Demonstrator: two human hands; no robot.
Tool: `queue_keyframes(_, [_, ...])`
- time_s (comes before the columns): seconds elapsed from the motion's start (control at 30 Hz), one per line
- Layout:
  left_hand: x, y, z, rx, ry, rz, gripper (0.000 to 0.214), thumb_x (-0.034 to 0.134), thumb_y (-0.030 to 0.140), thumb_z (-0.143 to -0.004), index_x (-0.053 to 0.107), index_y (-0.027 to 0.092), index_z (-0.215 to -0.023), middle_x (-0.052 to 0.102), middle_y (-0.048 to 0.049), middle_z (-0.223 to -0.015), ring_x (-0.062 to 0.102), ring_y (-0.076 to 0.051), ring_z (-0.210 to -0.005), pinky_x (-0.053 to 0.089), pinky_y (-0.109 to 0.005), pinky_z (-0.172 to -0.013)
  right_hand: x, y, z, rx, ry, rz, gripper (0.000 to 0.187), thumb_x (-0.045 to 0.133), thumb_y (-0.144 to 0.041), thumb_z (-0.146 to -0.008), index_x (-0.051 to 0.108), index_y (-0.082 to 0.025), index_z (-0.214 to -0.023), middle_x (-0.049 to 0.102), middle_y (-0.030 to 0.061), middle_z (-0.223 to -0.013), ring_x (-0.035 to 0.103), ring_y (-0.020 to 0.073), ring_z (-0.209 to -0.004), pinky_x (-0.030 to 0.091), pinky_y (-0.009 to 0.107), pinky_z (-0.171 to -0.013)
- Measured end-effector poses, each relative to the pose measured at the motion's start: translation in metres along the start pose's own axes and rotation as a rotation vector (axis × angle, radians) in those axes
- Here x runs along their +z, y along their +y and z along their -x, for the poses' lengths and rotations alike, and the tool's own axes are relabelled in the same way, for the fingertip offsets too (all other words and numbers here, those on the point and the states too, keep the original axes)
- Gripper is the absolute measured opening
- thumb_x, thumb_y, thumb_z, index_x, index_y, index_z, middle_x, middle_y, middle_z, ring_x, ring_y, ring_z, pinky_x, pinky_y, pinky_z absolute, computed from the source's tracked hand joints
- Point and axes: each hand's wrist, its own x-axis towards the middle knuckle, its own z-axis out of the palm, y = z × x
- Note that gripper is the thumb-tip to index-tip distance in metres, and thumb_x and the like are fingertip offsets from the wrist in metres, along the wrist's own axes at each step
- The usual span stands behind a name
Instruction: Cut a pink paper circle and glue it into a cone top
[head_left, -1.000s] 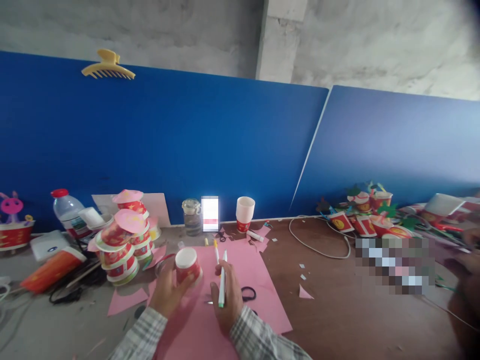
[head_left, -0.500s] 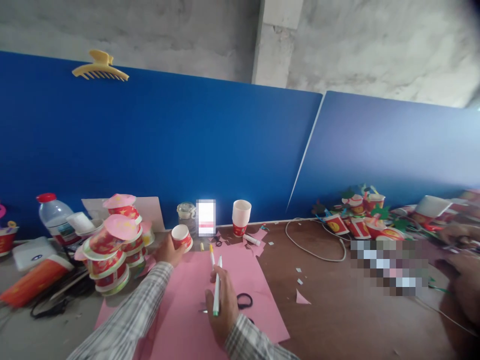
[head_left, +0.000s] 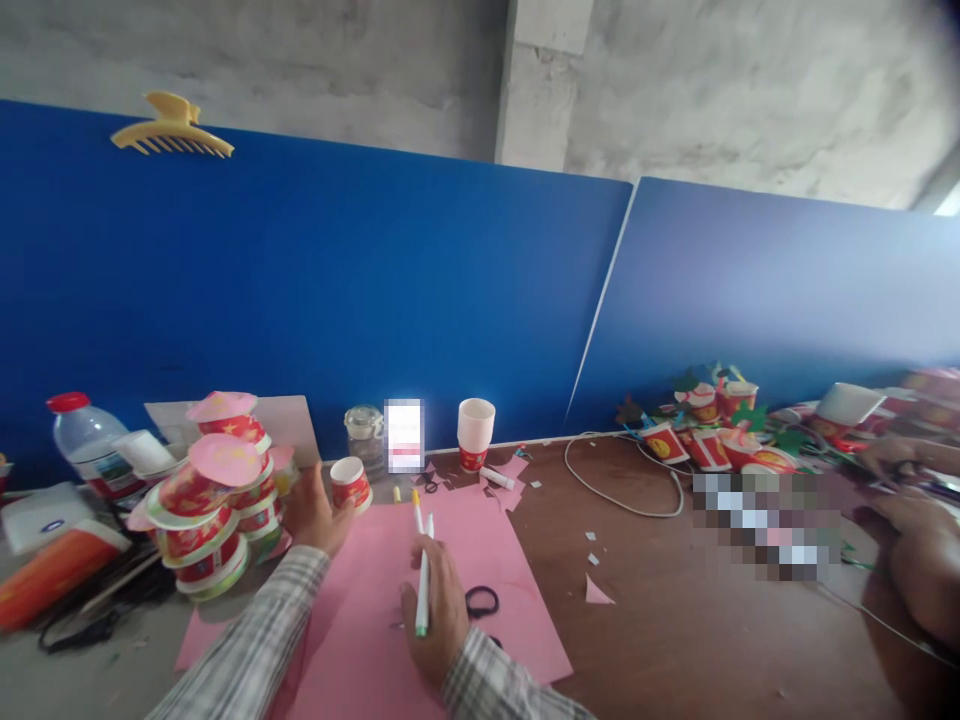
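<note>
The right grip (head_left: 436,600) pinches a white marker (head_left: 424,590); the left grip (head_left: 313,510) is spread, with the red paper cup (head_left: 350,487) just to its right, contact unclear. Pink paper (head_left: 356,630) lies beneath the right grip, scissors (head_left: 496,601) just right of it. Stacked cups (head_left: 202,530) stand left of the left grip on the desk (head_left: 660,620).

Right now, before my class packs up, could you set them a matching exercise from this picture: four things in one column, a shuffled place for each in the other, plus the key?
Things
1. Hair clip
2. White pen
3. Short paper cup
4. Scissors

Places
A. Lying on the pink sheet
B. At the top edge of the blue partition
C. Upright beside the left hand
D. Held in the right hand

Pairs: 1-B, 2-D, 3-C, 4-A
</note>
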Motion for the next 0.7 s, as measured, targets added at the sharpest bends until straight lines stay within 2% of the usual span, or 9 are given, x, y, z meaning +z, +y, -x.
queue_keyframes(0.03, [-0.004,0.003,0.007,0.056,-0.02,0.025,0.075,0.056,0.024,-0.055,0.017,0.016,-0.119,0.034,-0.0151,-0.124,0.026,-0.031,-0.113,0.025,-0.046,-0.09,-0.001,-0.001,-0.001,0.012,-0.028,-0.013,0.054,0.054,-0.015,-0.074,0.038,-0.026,-0.124,0.062,0.0046,-0.092,0.062,0.0246,-0.081,0.054,0.039,-0.074])
queue_keyframes(0.1, [-0.006,0.011,0.023,0.19,-0.12,0.083,0.056,0.052,0.026,-0.058,0.035,0.023,-0.111,0.046,-0.0071,-0.115,0.037,-0.026,-0.107,0.03,-0.04,-0.089,-0.003,-0.003,-0.003,0.052,-0.052,-0.05,0.051,0.052,-0.014,-0.075,0.038,-0.024,-0.124,0.06,0.0044,-0.091,0.061,0.0228,-0.079,0.053,0.036,-0.072])
queue_keyframes(0.17, [-0.001,0.019,0.035,0.286,-0.241,0.129,0.041,0.049,0.028,-0.06,0.047,0.025,-0.101,0.056,-0.0034,-0.102,0.049,-0.023,-0.093,0.039,-0.035,-0.082,-0.005,-0.004,-0.005,0.077,-0.045,-0.084,0.049,0.05,-0.013,-0.076,0.037,-0.024,-0.122,0.058,0.0037,-0.09,0.06,0.0212,-0.077,0.053,0.034,-0.071])
queue_keyframes(0.23, [0.011,0.028,0.043,0.333,-0.347,0.145,0.035,0.047,0.027,-0.061,0.051,0.026,-0.096,0.06,-0.0015,-0.092,0.054,-0.02,-0.082,0.043,-0.032,-0.074,-0.006,-0.005,-0.008,0.088,-0.017,-0.105,0.047,0.048,-0.012,-0.076,0.038,-0.024,-0.12,0.056,0.0028,-0.089,0.059,0.0201,-0.074,0.052,0.032,-0.069])
queue_keyframes(0.33, [0.032,0.041,0.045,0.351,-0.455,0.119,0.039,0.047,0.024,-0.061,0.05,0.026,-0.1,0.059,-0.0036,-0.097,0.055,-0.02,-0.082,0.043,-0.032,-0.072,-0.006,-0.004,-0.011,0.104,0.048,-0.128,0.041,0.047,-0.012,-0.076,0.043,-0.025,-0.115,0.055,0.0017,-0.086,0.058,0.0196,-0.072,0.051,0.032,-0.067])
queue_keyframes(0.47, [0.052,0.053,0.044,0.337,-0.53,0.03,0.045,0.05,0.038,-0.06,0.048,0.024,-0.104,0.057,-0.0097,-0.103,0.051,-0.028,-0.09,0.04,-0.04,-0.074,-0.003,-0.001,-0.012,0.11,0.086,-0.168,0.033,0.045,-0.013,-0.077,0.048,-0.026,-0.106,0.056,0.0008,-0.083,0.058,0.019,-0.071,0.051,0.031,-0.066])
queue_keyframes(0.57, [0.058,0.057,0.045,0.307,-0.552,-0.031,0.059,0.051,0.043,-0.059,0.04,0.02,-0.112,0.056,-0.0143,-0.101,0.051,-0.032,-0.088,0.038,-0.044,-0.071,-0.001,0.002,-0.012,0.15,0.098,-0.199,0.036,0.046,-0.013,-0.076,0.046,-0.025,-0.109,0.057,0.0016,-0.086,0.059,0.0192,-0.072,0.052,0.03,-0.066])
queue_keyframes(0.7, [0.059,0.055,0.044,0.283,-0.563,-0.051,0.065,0.049,0.046,-0.06,0.032,0.018,-0.116,0.053,-0.0141,-0.107,0.048,-0.03,-0.095,0.039,-0.04,-0.074,0.0,0.004,-0.013,0.191,0.097,-0.229,0.036,0.048,-0.013,-0.075,0.046,-0.025,-0.109,0.056,0.0,-0.081,0.059,0.0183,-0.069,0.052,0.028,-0.063])
